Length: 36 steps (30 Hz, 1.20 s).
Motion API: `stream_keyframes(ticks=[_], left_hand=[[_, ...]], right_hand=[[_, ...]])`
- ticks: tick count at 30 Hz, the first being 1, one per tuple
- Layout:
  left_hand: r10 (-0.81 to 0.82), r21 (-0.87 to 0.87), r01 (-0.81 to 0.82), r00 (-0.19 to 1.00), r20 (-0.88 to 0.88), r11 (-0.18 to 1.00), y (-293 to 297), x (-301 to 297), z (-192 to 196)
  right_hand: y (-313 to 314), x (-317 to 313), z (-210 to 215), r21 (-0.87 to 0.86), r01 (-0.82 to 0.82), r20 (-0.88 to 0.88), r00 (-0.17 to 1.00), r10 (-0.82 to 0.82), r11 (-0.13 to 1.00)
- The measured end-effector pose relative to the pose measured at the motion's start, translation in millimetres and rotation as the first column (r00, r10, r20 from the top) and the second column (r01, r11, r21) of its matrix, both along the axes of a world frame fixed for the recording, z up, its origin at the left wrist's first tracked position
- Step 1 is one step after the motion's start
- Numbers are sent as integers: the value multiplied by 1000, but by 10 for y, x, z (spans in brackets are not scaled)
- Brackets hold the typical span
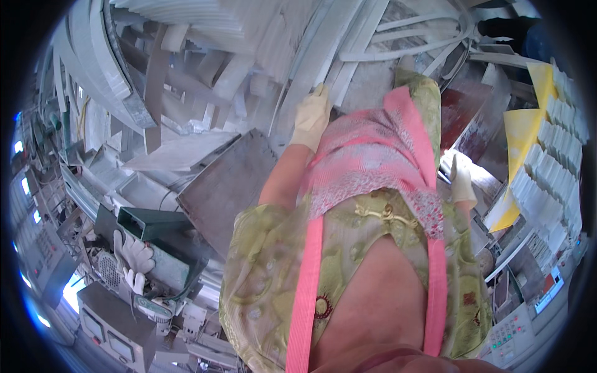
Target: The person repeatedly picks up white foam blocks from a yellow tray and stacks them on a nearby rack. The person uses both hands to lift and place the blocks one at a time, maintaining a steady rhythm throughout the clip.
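My left hand (313,118), in a cream work glove, reaches forward in the middle of the view beside my apron. Its fingers are drawn together at the near end of the long pale strips (329,46); what lies under them is hidden. On the right, my right hand (461,179), also gloved, hangs by my side with its fingers stretched out. It is nearest to a bright, shiny metal surface (477,171), with no object visible in it. A pink patterned apron (367,152) covers my front, over a green sleeved garment.
Pale curved offcuts (112,68) pile up at the far left. A grey metal plate (230,186) juts out beside my left arm. Spare gloves (132,255) rest on machinery. Right of me are stacked white corrugated pieces (550,168), a yellow sheet (519,143) and a control panel (511,329).
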State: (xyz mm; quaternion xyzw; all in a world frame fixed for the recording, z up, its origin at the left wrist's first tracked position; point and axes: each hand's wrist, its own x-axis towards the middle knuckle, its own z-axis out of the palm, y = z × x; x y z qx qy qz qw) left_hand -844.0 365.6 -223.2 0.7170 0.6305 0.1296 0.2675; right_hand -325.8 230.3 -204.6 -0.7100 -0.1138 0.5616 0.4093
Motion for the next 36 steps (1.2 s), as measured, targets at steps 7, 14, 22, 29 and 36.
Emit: stream_keyframes(ticks=[7, 14, 22, 29, 36], left_hand=[[135, -157, -169, 969, -205, 973, 478, -70, -17], [38, -144, -75, 968, -246, 987, 555, -58, 0], [108, -449, -247, 944, -313, 859, 930, -134, -499], [-137, -251, 111, 987, -88, 962, 387, 1270, 767], [-947, -27, 991, 133, 291, 131, -1801, 4289, 1051]], right_hand=[[-550, -211, 154, -10, -121, 44, 992, 121, 993], [-770, -399, 135, -62, 210, 41, 977, -208, 976], [-2122, -461, -135, 32, 660, -310, 720, -621, 750], [-3589, -594, -419, 108, 684, -200, 726, -658, 722], [-4646, -134, 209, 15, 765, 143, 636, -759, 644]])
